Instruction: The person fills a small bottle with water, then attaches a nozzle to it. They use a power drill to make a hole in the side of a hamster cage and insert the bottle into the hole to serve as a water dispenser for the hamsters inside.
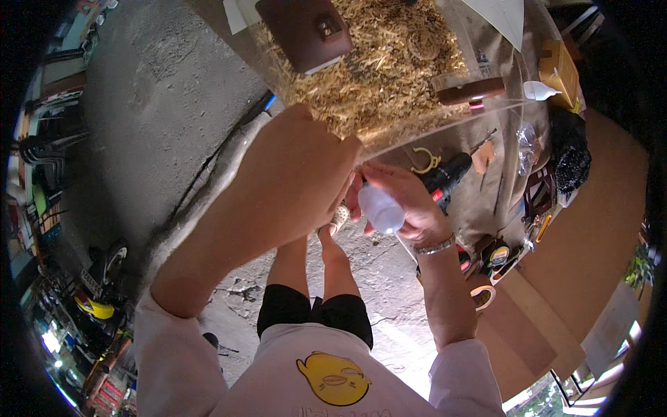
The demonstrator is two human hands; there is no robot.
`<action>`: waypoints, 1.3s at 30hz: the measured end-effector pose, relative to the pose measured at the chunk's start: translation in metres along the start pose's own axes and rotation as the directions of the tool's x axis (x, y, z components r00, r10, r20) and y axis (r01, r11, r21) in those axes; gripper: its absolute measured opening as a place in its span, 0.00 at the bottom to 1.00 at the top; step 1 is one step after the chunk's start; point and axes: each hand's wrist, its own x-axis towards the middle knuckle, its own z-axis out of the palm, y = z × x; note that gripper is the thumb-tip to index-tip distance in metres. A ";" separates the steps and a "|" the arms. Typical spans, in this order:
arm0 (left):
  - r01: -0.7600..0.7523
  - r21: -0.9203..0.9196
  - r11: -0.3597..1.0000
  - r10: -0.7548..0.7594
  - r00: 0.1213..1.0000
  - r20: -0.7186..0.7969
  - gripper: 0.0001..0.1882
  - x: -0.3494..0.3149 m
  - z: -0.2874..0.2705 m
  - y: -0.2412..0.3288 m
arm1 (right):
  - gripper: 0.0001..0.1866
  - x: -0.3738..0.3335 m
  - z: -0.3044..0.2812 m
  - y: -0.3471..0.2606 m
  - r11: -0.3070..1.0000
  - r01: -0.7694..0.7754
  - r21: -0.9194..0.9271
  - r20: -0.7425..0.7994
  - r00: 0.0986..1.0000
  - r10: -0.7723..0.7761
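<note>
My right hand point(410, 198) is closed around a small white translucent plastic bottle point(381, 210), its rounded end toward me. Beside it, my left hand point(316, 156) is closed, with its fingertips turned down and mostly hidden; I cannot make out what they hold. Both hands are at the near edge of a clear-walled box point(445, 124) whose floor is covered with wood shavings point(389, 42). In the box stand a dark brown house-like piece point(295, 31) and a brown wooden ledge point(472, 90) by the right wall.
Right of the box lie a yellow ring-shaped hook point(425, 161), a power drill point(451, 174), a white nozzle bottle point(540, 90), a black plastic bag point(570, 149) and a tape measure point(499, 257). Brown cardboard point(597, 229) stretches along the right. Concrete floor point(167, 90) is at the left.
</note>
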 end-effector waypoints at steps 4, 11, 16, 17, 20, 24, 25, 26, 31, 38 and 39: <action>-0.016 0.137 0.990 0.045 0.975 -0.216 0.06 -0.003 0.012 0.006 | 0.16 -0.001 0.015 -0.007 0.997 -0.075 0.024 -0.107 0.991 0.078; -0.027 0.013 1.000 0.029 0.974 -0.225 0.10 0.001 0.019 0.006 | 0.14 0.001 0.012 0.010 0.987 -0.108 0.122 -0.216 0.967 0.132; -0.051 0.007 0.999 0.051 0.984 -0.173 0.15 0.003 0.015 0.002 | 0.17 0.001 0.016 -0.001 0.995 -0.079 0.059 -0.167 0.982 0.088; -0.061 0.020 0.998 0.064 0.983 -0.170 0.16 0.003 0.013 0.001 | 0.17 0.002 0.022 -0.005 0.994 -0.085 0.066 -0.204 0.974 0.097; -0.004 -0.008 1.000 0.004 0.996 -0.085 0.17 0.001 0.010 0.003 | 0.15 0.021 0.020 -0.009 0.998 -0.039 -0.047 -0.174 0.984 0.031; 0.064 -0.037 0.997 -0.066 0.996 -0.054 0.16 0.002 0.011 0.007 | 0.13 0.019 0.026 -0.009 0.999 -0.040 -0.029 -0.288 0.957 0.030; 0.070 -0.023 0.997 -0.071 0.997 -0.042 0.16 0.001 0.010 0.007 | 0.12 0.019 0.028 -0.012 0.996 -0.089 0.012 -0.299 0.950 0.088; 0.076 -0.011 0.997 -0.076 0.997 -0.033 0.16 0.001 0.009 0.009 | 0.13 0.017 0.030 -0.016 0.996 -0.084 0.027 -0.303 0.949 0.088; 0.030 0.049 0.998 -0.028 0.998 -0.058 0.18 0.001 0.009 0.006 | 0.14 0.013 0.029 -0.026 0.975 -0.185 0.123 -0.274 0.938 0.212; -0.040 0.084 0.996 0.049 0.992 -0.116 0.21 0.003 0.010 0.001 | 0.17 0.002 0.046 -0.020 0.950 -0.093 0.298 -0.426 0.878 0.220; -0.039 0.073 0.997 0.047 0.992 -0.117 0.21 0.003 0.010 0.001 | 0.17 0.002 0.046 -0.016 0.966 -0.073 0.247 -0.437 0.882 0.178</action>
